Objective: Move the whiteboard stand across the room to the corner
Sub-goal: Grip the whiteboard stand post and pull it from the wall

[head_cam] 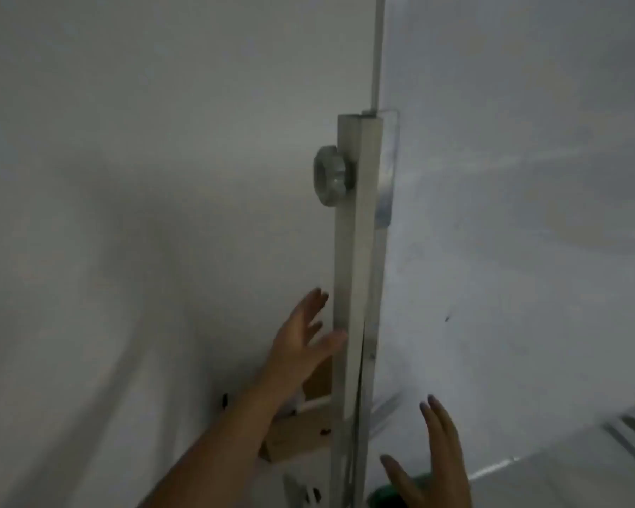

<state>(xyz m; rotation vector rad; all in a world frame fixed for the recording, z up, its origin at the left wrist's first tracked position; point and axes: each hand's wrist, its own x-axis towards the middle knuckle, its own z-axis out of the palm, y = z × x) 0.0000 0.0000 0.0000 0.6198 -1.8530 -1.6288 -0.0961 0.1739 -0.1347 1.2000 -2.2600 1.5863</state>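
Note:
The whiteboard stand's grey metal upright post [356,251] rises through the middle of the view, with a round grey knob [331,176] on its left side. The white board panel [528,214] fills the right, seen at a steep angle. My left hand [303,341] is open with fingers spread, just left of the post, the thumb touching or nearly touching it. My right hand [435,456] is open too, low on the right of the post, in front of the board and apart from it.
A white wall [125,177] fills the left side close behind the post. A brown cardboard box [301,430] sits low by the wall behind my left arm. Something green [385,494] shows at the bottom edge. A metal frame [631,434] lies at the lower right.

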